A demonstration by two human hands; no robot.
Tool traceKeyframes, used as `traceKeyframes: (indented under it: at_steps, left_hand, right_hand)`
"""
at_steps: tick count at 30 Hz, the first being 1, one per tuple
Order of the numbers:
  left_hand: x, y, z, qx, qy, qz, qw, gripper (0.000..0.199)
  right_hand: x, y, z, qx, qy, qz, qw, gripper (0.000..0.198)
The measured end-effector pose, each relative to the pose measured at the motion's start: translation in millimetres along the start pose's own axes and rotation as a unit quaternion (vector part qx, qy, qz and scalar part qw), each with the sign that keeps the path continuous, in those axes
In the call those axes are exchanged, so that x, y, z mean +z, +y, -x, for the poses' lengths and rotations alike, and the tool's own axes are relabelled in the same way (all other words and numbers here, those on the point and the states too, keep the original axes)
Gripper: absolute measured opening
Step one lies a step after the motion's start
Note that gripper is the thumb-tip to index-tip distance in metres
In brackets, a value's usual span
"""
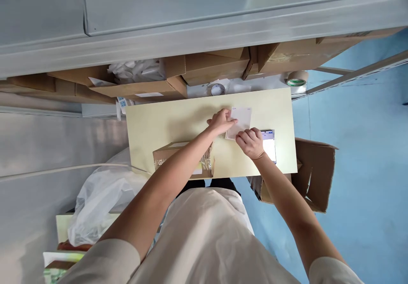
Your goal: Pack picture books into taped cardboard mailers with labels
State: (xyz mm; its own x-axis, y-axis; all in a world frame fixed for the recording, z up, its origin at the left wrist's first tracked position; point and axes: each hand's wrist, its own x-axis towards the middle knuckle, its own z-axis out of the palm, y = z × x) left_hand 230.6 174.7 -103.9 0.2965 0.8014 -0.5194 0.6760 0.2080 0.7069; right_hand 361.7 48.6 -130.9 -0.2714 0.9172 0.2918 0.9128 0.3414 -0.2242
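A small white flat packet [242, 118] lies on a pale yellow tabletop [178, 118]. My left hand [221, 121] rests on the packet's left edge with fingers pressing it. My right hand [251, 142] grips the packet's near corner with fingers curled. Just right of my right hand lies a phone [269, 144] with a lit screen. A small cardboard box [178, 156] wrapped in clear tape sits at the table's near edge, under my left forearm.
Open cardboard boxes [207, 65] stand beyond the table, one holding white items [137, 69]. Two tape rolls [218, 89] [296, 79] lie at the far edge. Another open box [314, 169] sits on the blue floor at right, a plastic bag [102, 199] at left.
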Motion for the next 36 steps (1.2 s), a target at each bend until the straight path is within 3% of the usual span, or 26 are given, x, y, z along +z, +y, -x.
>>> traceKeyframes:
  at_steps: [2, 4, 7, 9, 12, 14, 15, 19, 22, 25, 29, 33, 36]
  left_hand:
    - [3, -3, -4, -0.011, -0.026, 0.108, 0.994, 0.043]
    - [1, -8, -7, 0.018, -0.059, 0.222, 0.973, 0.037]
    - [-10, -15, -9, 0.072, -0.121, 0.315, 0.939, 0.03]
    - [-19, -17, -9, 0.1, -0.123, 0.303, 0.94, 0.031]
    - [-32, -15, -6, 0.161, 0.015, 0.167, 0.973, 0.039]
    - [-37, -7, 1, 0.229, 0.106, 0.008, 0.967, 0.048]
    - [-38, -2, 5, 0.273, 0.115, -0.077, 0.952, 0.051]
    - [-39, 19, 14, 0.431, -0.018, -0.308, 0.848, 0.034]
    - [-39, 26, 8, 0.452, -0.077, -0.362, 0.811, 0.019]
    - [-43, 27, -4, 0.439, -0.098, -0.377, 0.81, 0.018]
    - [-49, 29, -14, 0.4, -0.1, -0.371, 0.832, 0.022]
    - [-59, 35, -18, 0.368, -0.094, -0.353, 0.855, 0.023]
    - [-71, 38, -17, 0.335, -0.035, -0.315, 0.887, 0.023]
  right_hand:
    - [6, 1, 2, 0.014, 0.002, -0.009, 1.0, 0.022]
    - [9, 3, 1, 0.087, 0.021, -0.025, 0.996, 0.017]
    - [10, 7, -8, 0.214, 0.046, -0.076, 0.973, 0.059]
    - [10, 11, -15, 0.23, 0.03, -0.128, 0.964, 0.061]
    - [11, 15, -26, 0.215, 0.001, -0.193, 0.957, 0.036]
    - [12, 15, -30, 0.213, -0.004, -0.219, 0.952, 0.03]
    - [12, 14, -32, 0.209, -0.004, -0.226, 0.951, 0.029]
    - [14, 14, -36, 0.199, 0.0, -0.243, 0.949, 0.028]
    - [17, 16, -34, 0.215, 0.016, -0.266, 0.939, 0.029]
    - [19, 14, -31, 0.23, 0.032, -0.29, 0.929, 0.027]
    - [20, 8, -27, 0.233, 0.041, -0.303, 0.923, 0.02]
    - [26, 6, -23, 0.218, 0.005, -0.25, 0.943, 0.011]
    - [27, 7, -15, 0.195, -0.051, -0.196, 0.96, 0.016]
